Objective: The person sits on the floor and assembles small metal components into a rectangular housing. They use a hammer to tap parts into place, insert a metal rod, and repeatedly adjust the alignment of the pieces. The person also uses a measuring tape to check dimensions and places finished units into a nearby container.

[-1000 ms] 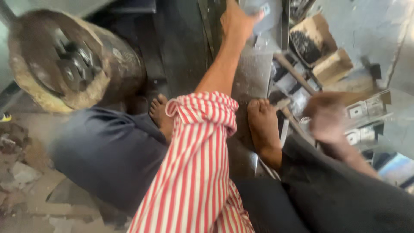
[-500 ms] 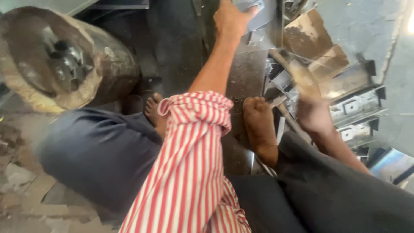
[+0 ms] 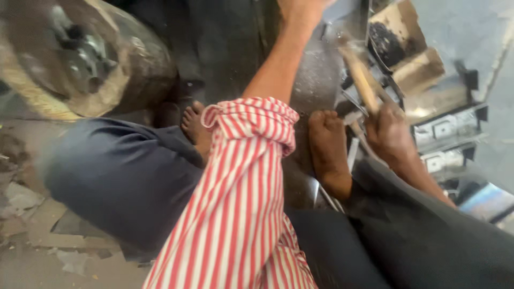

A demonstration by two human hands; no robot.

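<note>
Hammer handle (image 3: 360, 80) sits right of centre, gripped in closed right hand (image 3: 391, 134); long axis runs up-left toward metal plate (image 3: 316, 85). Left hand (image 3: 300, 6) at top edge, fingers cropped, can't tell grip.

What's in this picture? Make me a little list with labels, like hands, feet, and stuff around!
view: head camera looking down at a seated person
left hand: reached forward, cut off by the top edge; what it holds cannot be seen
right hand: closed on a wooden handle, blurred
sleeve: red and white stripes, rolled at the forearm
feet: left foot and right foot, both bare
big object: worn round drum at upper left
right side: metal parts and a cardboard box
</note>
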